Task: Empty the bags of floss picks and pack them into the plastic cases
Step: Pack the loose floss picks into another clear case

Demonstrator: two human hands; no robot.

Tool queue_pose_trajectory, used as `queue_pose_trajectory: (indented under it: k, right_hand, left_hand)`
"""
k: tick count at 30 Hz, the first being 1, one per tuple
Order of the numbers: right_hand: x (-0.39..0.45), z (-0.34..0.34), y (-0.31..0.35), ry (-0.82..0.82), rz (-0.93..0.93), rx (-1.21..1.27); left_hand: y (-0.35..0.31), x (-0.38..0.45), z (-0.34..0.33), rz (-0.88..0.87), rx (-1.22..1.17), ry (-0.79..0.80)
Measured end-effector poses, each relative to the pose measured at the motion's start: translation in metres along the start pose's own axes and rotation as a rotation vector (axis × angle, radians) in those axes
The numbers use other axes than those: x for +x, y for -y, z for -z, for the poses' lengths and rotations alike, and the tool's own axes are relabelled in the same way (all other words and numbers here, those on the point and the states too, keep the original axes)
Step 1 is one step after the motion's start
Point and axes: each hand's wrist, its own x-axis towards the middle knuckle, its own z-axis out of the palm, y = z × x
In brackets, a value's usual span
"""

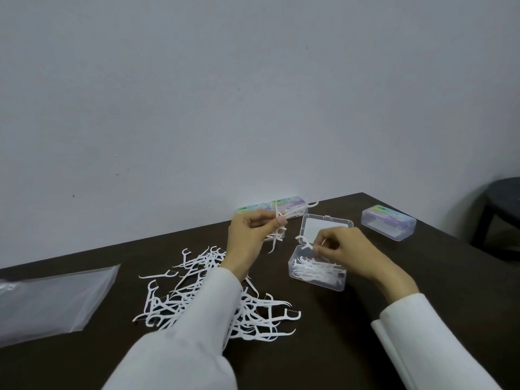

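Note:
A heap of white floss picks (213, 299) lies loose on the dark table (365, 333), partly under my left sleeve. My left hand (250, 243) is raised above the table and pinches a small bunch of floss picks (281, 220). An open clear plastic case (318, 270) stands to the right of the heap, its lid tipped back and several picks inside. My right hand (349, 249) hovers over that case and pinches a single floss pick (305, 242) by its stem.
An empty clear plastic bag (53, 299) lies flat at the left. Two closed cases (281, 206) with colourful labels sit against the wall, and a third closed case (389, 222) lies at the far right. A dark stool (501, 204) stands beyond the table's right edge.

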Motion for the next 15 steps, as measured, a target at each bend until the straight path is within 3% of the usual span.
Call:
queue_pose_trajectory:
  k: [4,6,9,15]
  right_hand:
    - [0.001,0.000,-0.002,-0.079,0.010,-0.103]
    - [0.002,-0.004,0.007,-0.146,0.062,0.122]
    - [0.001,-0.012,0.023,-0.093,0.091,0.456]
    - [0.001,-0.016,0.021,-0.115,0.086,0.640]
  left_hand:
    - [-0.004,-0.003,-0.004,0.135,-0.257,0.022]
    - [-0.003,-0.005,-0.010,0.214,-0.412,0.037]
    - [-0.003,-0.009,-0.019,0.294,-0.540,0.048]
    - [-0.003,-0.011,-0.028,0.316,-0.578,0.057]
